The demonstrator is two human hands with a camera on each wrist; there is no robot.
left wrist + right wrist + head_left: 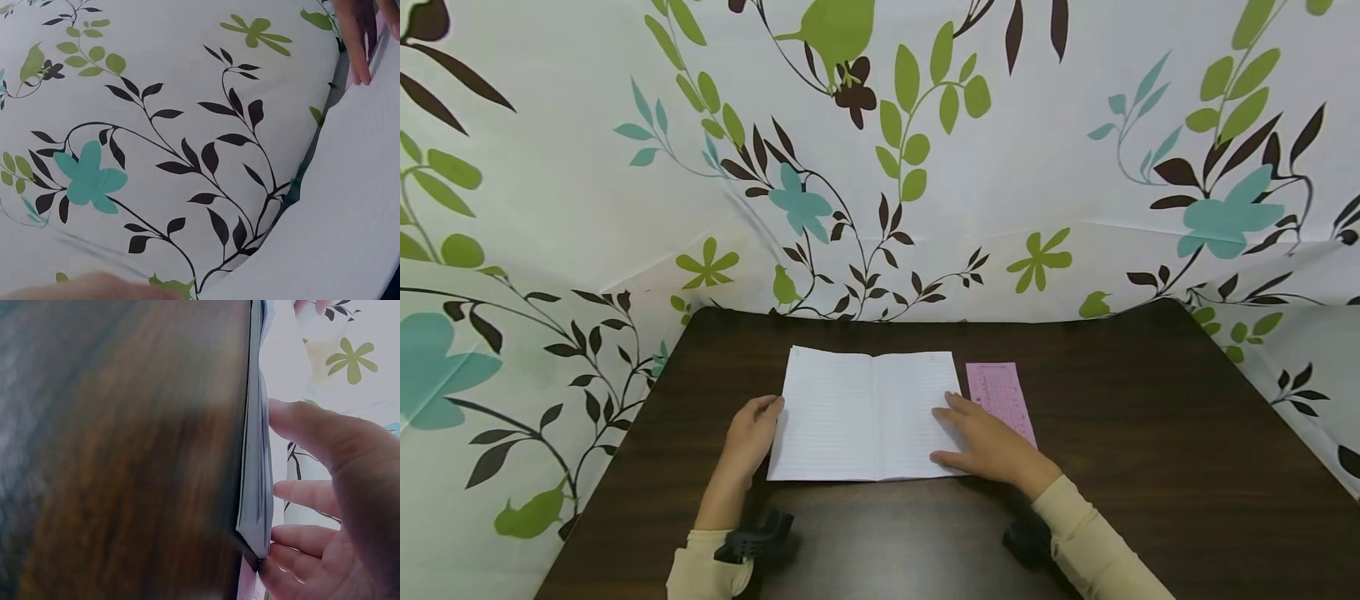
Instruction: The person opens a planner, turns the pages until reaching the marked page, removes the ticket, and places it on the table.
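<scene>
An open notebook (831, 417) with white ruled pages lies on the dark wooden table, its fold running down the middle. My left hand (754, 429) holds the notebook's left edge, its fingertips right at the page border. Spread over the right page, my right hand (988, 442) rests with its fingers apart. The right wrist view shows the thumb (300, 422) and fingers against the page surface, with the stacked page edges (255, 487) side-on. In the left wrist view, part of the left hand (94, 287) shows low in the frame, beside the white page (325, 212).
A pink printed card (1003, 396) lies just right of the notebook, partly covered by the right hand. Behind the table (1150, 467) hangs a white cloth (1037, 167) with leaf, flower and bird prints. Dark wrist-worn devices (756, 542) sit at both sleeves.
</scene>
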